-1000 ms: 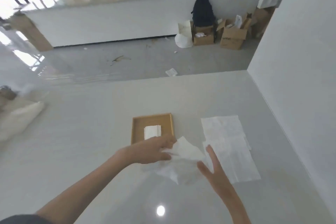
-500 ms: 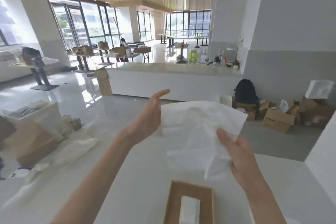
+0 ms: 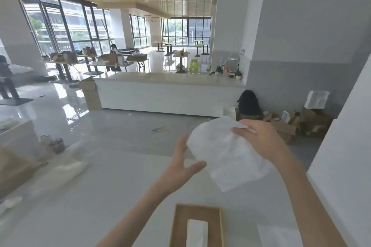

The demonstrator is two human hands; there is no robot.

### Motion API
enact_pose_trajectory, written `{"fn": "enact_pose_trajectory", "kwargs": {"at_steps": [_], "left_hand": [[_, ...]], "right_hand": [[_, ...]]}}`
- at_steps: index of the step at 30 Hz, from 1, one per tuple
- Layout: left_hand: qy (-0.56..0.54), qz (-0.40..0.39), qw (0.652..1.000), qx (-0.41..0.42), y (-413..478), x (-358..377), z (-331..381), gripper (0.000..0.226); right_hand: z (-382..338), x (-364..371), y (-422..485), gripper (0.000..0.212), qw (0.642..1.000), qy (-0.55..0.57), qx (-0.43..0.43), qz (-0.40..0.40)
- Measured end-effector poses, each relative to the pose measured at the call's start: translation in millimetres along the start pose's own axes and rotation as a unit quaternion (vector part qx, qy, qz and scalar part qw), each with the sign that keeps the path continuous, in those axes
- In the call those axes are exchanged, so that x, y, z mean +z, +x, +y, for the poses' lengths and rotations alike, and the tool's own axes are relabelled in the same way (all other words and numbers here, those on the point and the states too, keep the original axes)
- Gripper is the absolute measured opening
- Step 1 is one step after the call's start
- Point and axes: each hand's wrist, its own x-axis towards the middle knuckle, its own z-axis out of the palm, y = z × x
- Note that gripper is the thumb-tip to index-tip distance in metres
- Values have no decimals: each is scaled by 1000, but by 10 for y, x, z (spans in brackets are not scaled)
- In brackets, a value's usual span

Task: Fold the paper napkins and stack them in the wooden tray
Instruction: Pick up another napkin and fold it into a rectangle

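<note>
Two hands are raised above the desk [image 3: 90,206]. The right hand [image 3: 259,138] grips a white napkin [image 3: 226,158] by its top edge, fingers curled over the paper, thumb hidden behind it. The napkin hangs crumpled and rounded between the hands, off the desk, its lower corner pointing down toward the tray. The left hand [image 3: 180,164] is spread wide, fingers straight, thumb out, holding nothing. Its fingertips sit right at the napkin's left edge; can't tell if they touch.

The wooden tray [image 3: 178,224] lies on the desk below the hands, nearer the body, cut off by the frame bottom. One folded napkin [image 3: 196,233] lies inside it, lengthwise, roughly centred, apart from the side walls. A flat napkin [image 3: 279,236] lies on the desk under the right forearm, right of the tray, not touching it, partly hidden by the arm. Well left of the left hand, a pale bag [image 3: 66,170] lies on the desk, blurred.
</note>
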Motion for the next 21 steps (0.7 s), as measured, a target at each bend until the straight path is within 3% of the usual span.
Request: {"fn": "enact_pose_trajectory", "kwargs": {"at_steps": [2, 4, 8, 9, 10, 12, 14, 16, 18, 21], "left_hand": [[126, 61, 987, 86, 111, 44, 142, 101], [185, 75, 973, 112, 247, 68, 292, 99], [87, 36, 992, 89, 441, 71, 472, 16], [52, 32, 995, 78, 442, 53, 483, 5], [15, 35, 997, 65, 435, 45, 475, 10], [-67, 53, 996, 28, 397, -10, 442, 19], [-123, 66, 990, 1, 332, -86, 406, 21], [-140, 68, 988, -8, 267, -146, 349, 25], [-126, 60, 990, -17, 209, -186, 290, 20], [-109, 53, 991, -50, 121, -239, 231, 12]], "right_hand": [[-144, -76, 92, 19, 993, -86, -21, -80], [-310, -99, 156, 15, 981, -126, -49, -140], [-448, -161, 291, 9, 970, -114, -95, -193], [-407, -220, 321, 9, 977, -89, -98, -167], [-300, -300, 319, 20, 988, -47, -89, -119], [23, -371, 195, 60, 992, 119, -46, -22], [456, -196, -56, 97, 944, 329, 18, -3], [773, 220, -327, 114, 875, 470, 74, -90], [827, 615, -469, 110, 829, 522, 117, -162], [778, 962, -445, 71, 840, 498, 145, -160]]}}
